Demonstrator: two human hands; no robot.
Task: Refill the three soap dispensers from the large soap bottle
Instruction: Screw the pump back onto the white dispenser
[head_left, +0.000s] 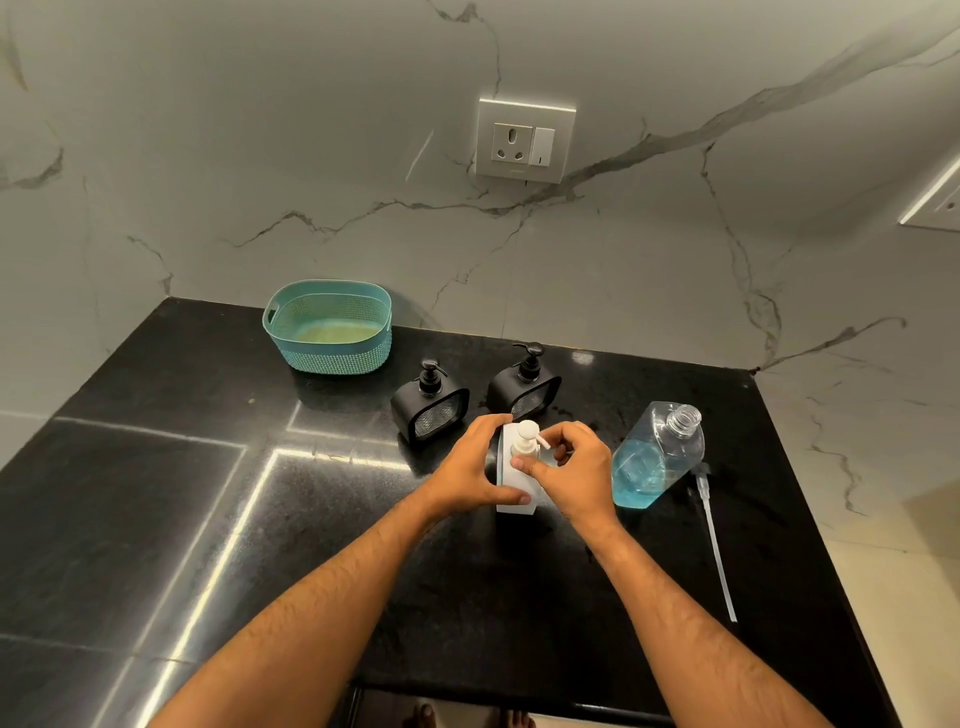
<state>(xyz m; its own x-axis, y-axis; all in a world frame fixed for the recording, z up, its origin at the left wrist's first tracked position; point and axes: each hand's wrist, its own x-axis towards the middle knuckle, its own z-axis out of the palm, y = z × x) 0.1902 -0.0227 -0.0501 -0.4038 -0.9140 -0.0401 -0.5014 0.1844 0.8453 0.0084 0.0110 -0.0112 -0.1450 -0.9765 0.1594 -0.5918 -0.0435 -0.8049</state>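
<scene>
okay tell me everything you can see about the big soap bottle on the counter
The large soap bottle is clear plastic with a threaded neck, open at the top with no cap or pump on it. It looks upright and holds blue liquid filling roughly its lower half. It stands on the black counter, just right of the right hand without clearly touching it. A long pump tube lies on the counter beside its base.

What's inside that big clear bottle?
The large soap bottle holds blue liquid in roughly its lower half; above is empty, the neck uncapped. Its pump lies beside it on the counter.
</scene>
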